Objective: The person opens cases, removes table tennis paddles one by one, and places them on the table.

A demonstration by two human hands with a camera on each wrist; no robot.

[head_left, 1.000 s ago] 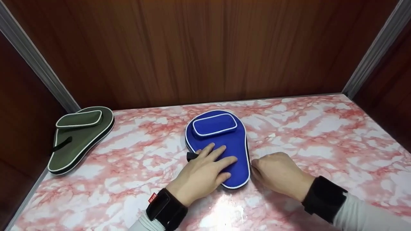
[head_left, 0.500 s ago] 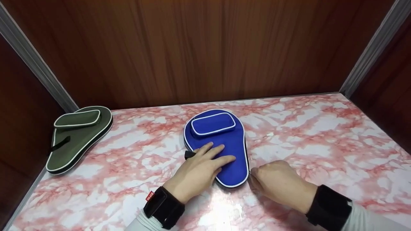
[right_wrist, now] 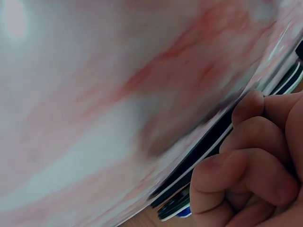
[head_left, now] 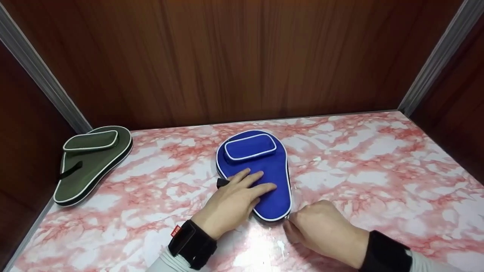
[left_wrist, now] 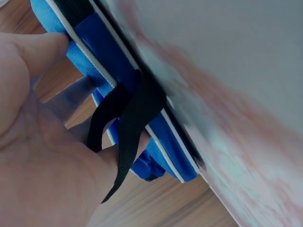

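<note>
A blue table tennis paddle case point(head_left: 261, 170) with white piping lies flat on the table, its small raised pocket point(head_left: 250, 146) at the far, wide end. My left hand point(head_left: 232, 206) rests on the case with fingers spread over its top. In the left wrist view, a black strap loop point(left_wrist: 139, 113) hangs from the case's side beside that hand. At the narrow near end, my right hand point(head_left: 321, 228) pinches the zipper pull point(head_left: 287, 217), fingers curled. The right wrist view shows these curled fingers point(right_wrist: 220, 172) along the case's dark edge; the pull is hidden there.
A similar olive-green paddle case point(head_left: 90, 162) with a black strap point(head_left: 72, 170) lies at the left, near the side wall. Brown wood-grain panels point(head_left: 242, 60) enclose the back and sides of the red-and-white marbled table point(head_left: 363, 158).
My right hand has slid toward me along the case's right edge, down to the corner of its narrow end. My left hand stays on the case, almost unmoved.
</note>
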